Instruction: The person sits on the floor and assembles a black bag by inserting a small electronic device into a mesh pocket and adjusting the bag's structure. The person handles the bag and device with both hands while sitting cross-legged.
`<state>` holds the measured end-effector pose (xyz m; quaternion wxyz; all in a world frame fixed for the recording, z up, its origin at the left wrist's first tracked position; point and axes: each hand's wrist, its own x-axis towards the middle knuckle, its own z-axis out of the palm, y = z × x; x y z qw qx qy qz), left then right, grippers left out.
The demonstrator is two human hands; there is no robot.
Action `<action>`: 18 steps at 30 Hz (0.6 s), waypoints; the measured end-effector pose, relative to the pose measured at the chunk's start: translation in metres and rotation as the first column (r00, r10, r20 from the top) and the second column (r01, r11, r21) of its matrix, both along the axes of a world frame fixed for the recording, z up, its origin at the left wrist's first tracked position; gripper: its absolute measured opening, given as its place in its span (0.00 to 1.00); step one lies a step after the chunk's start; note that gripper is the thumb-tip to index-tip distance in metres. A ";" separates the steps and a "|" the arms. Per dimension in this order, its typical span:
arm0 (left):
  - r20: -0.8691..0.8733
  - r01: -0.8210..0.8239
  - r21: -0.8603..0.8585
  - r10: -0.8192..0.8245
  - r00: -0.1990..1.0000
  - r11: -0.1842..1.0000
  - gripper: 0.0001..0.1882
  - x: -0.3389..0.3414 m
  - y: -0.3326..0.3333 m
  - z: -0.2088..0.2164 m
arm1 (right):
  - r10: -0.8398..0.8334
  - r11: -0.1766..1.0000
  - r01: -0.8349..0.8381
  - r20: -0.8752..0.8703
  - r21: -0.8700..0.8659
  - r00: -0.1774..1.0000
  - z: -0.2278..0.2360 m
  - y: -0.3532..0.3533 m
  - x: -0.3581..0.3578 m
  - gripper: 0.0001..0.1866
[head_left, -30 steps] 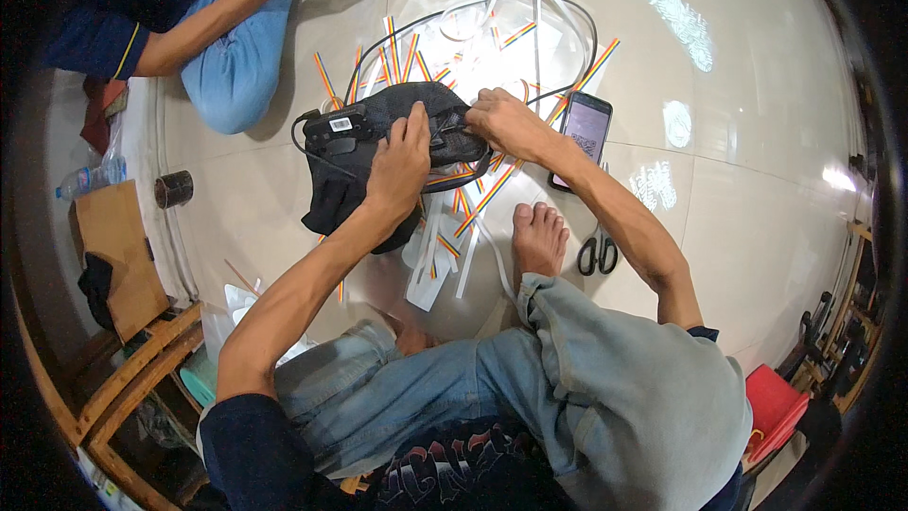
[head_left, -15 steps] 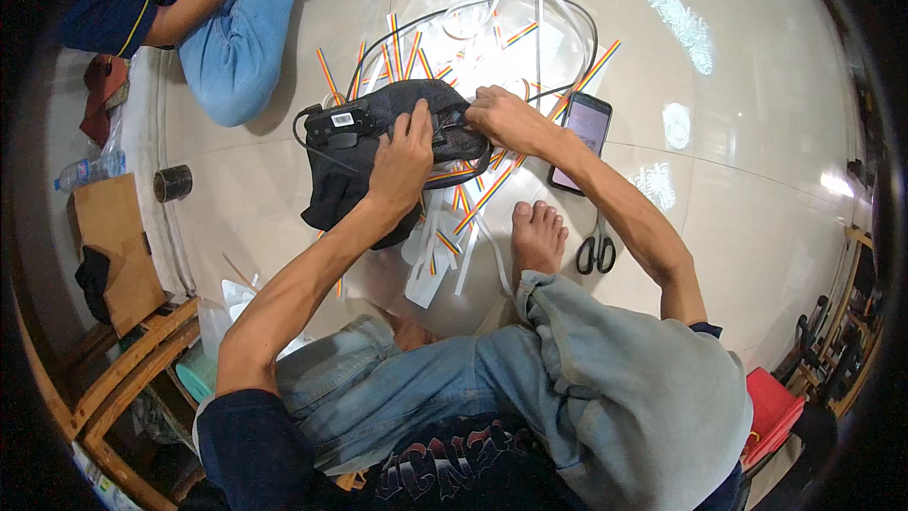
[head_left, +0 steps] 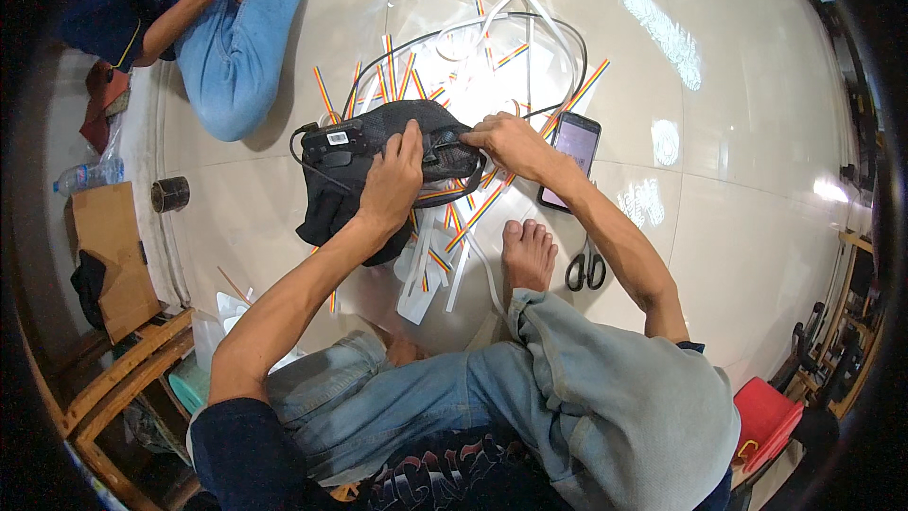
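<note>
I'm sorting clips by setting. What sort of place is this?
Probably a room in a home or small workshop: a shiny tiled floor used as the work surface, with striped strips and scissors lying on it.

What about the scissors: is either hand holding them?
No, the scissors lie on the floor, while the left hand and right hand touch the black fabric.

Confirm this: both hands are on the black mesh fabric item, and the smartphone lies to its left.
The side is wrong: in the head view the smartphone lies to the right of the black mesh fabric item. The left hand and right hand are indeed both on that item.
</note>
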<state>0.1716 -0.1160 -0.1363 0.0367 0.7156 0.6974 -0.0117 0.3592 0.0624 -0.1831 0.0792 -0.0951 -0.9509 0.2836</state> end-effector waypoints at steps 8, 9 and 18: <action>0.004 0.014 0.031 -0.015 1.000 0.999 0.33 -0.001 0.000 0.000 | -0.011 0.997 0.018 0.081 -0.075 0.997 0.003 0.000 0.000 0.20; 0.011 0.016 0.034 -0.016 1.000 0.999 0.33 0.000 0.000 0.000 | -0.012 0.997 0.018 0.078 -0.071 0.997 0.005 0.000 0.003 0.20; -0.036 0.049 -0.058 -0.051 0.998 0.997 0.50 -0.002 -0.015 0.036 | -0.378 0.919 0.336 -0.222 -0.205 0.899 0.042 -0.050 0.033 0.19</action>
